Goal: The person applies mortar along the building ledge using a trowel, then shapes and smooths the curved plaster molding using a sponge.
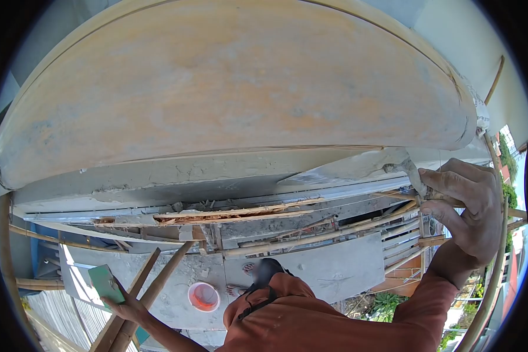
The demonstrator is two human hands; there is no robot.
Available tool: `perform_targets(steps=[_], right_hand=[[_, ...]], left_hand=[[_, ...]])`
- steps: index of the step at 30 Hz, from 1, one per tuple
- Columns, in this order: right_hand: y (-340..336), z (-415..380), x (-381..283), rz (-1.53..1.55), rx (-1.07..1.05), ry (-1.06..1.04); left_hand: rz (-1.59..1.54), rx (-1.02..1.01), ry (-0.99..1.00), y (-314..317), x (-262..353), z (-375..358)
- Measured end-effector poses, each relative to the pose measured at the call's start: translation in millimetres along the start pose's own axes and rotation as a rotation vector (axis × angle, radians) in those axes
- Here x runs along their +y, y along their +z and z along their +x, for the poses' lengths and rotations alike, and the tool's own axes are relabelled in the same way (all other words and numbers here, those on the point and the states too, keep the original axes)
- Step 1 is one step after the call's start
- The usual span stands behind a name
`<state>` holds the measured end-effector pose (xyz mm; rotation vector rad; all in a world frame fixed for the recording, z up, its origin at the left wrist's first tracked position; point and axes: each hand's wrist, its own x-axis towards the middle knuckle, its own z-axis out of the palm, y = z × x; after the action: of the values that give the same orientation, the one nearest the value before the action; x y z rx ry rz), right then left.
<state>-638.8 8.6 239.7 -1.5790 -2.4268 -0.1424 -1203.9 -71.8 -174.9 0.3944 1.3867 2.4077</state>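
My right hand point(466, 205) is closed around the handle of a pointed trowel point(349, 167), thumb and fingers pinching it near the neck. The cement-smeared blade points left and lies along the grey plastered ledge point(217, 173), under the large curved form point(246, 82). Low on the left, my left hand point(128, 309) grips a green rectangular board point(104, 284), held beside two slanted wooden poles. What is on the board's upper face cannot be made out.
Wooden strips and a metal edge point(129, 212) run below the ledge. Bamboo scaffold poles point(311, 236) cross under them and a pole point(496, 281) stands at right. A pink-and-white bucket point(204, 297) sits on the grey platform point(322, 270) by my feet.
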Motion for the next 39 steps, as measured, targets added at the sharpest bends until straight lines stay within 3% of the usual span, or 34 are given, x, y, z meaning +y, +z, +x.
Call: perform_targets(steps=[3,9,21,27,30,32,35,39], right_hand=[[5,4,0,-0.005,0.054,-0.051],[-2,-6,-5,-0.101,0.008,0.099],[6,6,-11,-0.039,0.033,-0.018],[-2,-11,-10,-0.196,0.011,0.082],[-9,-12,-10,-0.175,-0.043,0.097],[-5,-5,-8,0.007,0.019,0.059],[2,6,-2,-0.027,0.027,-0.016],[5,3,4,0.012,0.052,0.048]], left_hand=[[0.091,-0.042,0.033,-6,-4,0],[0.252,-0.016,0.123,-18,-7,0],[0.188,0.024,0.069,-2,-6,-6],[0.214,-0.007,0.095,-20,-4,2],[0.263,0.037,0.110,-13,0,-3],[0.261,0.027,0.106,-14,-2,-1],[0.260,0.029,0.103,-4,-3,-5],[0.269,0.022,0.093,0,2,-7]])
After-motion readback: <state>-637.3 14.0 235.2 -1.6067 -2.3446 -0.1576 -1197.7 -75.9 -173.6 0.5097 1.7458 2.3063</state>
